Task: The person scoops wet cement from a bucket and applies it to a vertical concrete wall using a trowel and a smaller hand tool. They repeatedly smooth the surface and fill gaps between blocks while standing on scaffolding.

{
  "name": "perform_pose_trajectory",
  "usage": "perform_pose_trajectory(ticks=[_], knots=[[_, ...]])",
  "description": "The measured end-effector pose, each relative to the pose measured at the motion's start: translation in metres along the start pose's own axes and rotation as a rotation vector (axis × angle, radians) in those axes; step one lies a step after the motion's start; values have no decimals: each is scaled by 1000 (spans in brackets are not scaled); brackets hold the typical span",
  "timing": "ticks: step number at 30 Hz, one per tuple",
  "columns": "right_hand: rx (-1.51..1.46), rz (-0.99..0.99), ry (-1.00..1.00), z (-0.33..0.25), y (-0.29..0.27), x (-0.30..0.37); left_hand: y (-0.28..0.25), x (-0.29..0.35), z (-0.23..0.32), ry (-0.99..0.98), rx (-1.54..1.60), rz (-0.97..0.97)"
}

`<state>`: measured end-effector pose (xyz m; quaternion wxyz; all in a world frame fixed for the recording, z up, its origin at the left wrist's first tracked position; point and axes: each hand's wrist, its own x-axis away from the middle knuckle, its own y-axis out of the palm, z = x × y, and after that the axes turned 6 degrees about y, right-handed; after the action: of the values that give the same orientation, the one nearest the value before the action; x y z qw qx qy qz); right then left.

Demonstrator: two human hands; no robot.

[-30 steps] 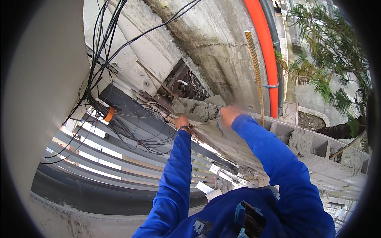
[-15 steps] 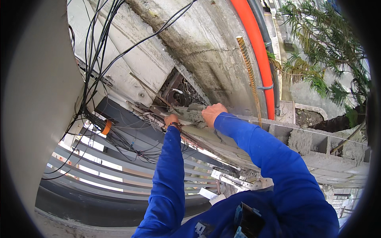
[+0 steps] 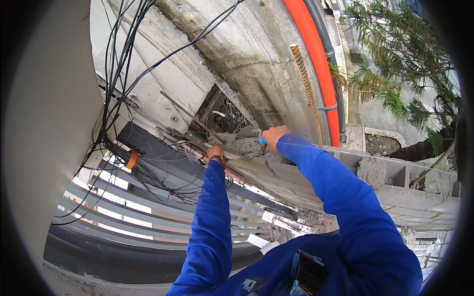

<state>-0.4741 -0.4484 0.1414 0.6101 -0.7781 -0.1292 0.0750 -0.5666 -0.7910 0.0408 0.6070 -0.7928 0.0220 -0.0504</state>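
My right hand (image 3: 275, 137) is closed round the handle of a trowel, whose blue end shows below my fist. The trowel's grey blade (image 3: 248, 131) lies at the far side of the wet mortar (image 3: 244, 145) on top of the block wall. My left hand (image 3: 215, 151) is at the wall's near edge, left of the mortar. Its fingers look curled, and what they hold, if anything, is hidden. A thin string line (image 3: 321, 147) runs along the wall, passing close by my right hand.
Black cables (image 3: 129, 54) hang at the left, beside a pale column (image 3: 54, 123). A ribbed steel bar (image 3: 306, 89) sticks up near an orange pipe (image 3: 316, 59). Hollow blocks (image 3: 395, 173) continue rightward. Beyond the mortar, an opening (image 3: 224, 113) holds loose wires. Grey slats (image 3: 148, 227) lie below left.
My right hand has shifted slightly to the right and turned, bringing the blue handle end into sight. The trowel blade shows more clearly. My left hand has barely moved.
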Motion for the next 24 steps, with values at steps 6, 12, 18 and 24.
perform_pose_trajectory(ticks=[6, 12, 18, 24], knots=[[7, -52, -86, -15, -14, 62, -65, 43, 64, -309, 757, 36], [14, 40, 60, -8, -11, 133, -87, 92, 137, -732, 1568, 346], [41, 76, 47, -6, -2, 160, -108, 131, 128, -752, 1798, 386], [56, 64, 23, 3, 3, 168, -94, 133, 138, -688, 1869, 479]])
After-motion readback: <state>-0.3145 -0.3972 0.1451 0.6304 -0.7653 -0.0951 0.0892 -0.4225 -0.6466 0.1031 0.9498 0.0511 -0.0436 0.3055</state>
